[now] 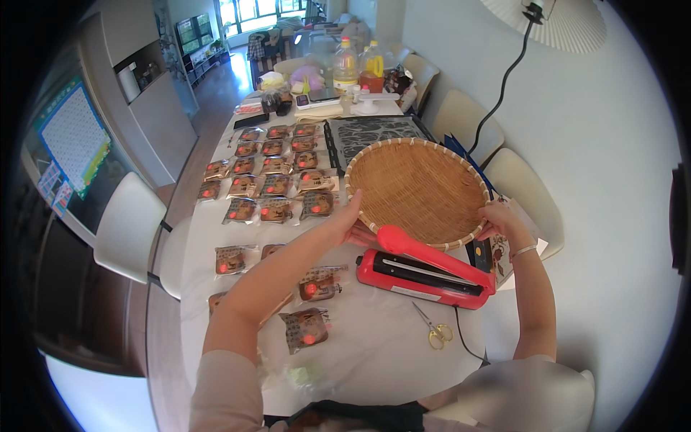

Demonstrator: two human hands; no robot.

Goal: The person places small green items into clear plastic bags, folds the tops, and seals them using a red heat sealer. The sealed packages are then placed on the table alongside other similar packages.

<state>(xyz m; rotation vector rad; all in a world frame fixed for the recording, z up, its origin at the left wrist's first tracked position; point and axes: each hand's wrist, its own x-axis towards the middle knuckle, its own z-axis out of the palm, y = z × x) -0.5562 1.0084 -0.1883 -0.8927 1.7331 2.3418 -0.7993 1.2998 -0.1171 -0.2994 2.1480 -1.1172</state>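
Note:
A round woven bamboo tray [421, 186] with a white-bound rim is between my two hands, with nothing lying in it. My left hand [356, 224] grips its near left rim, thumb on top and fingers underneath. On the right rim my right hand [494, 218] has its fingers closed. Just in front of the tray stands a red impulse heat sealer [426, 281], its arm raised. Scissors with gold handles [436, 330] lie by its cord. Rows of clear-wrapped baked pastries [275, 186] cover the left half of the table, and one wrapped pastry [306, 329] lies nearer me.
Behind the bamboo tray is a black baking tray [378, 137]. Oil bottles [345, 65], a white scale [317, 101] and a dark phone [251, 121] are at the far end of the marble-look table [372, 340]. Chairs [129, 227] flank both sides. A pleated lamp [556, 24] hangs upper right.

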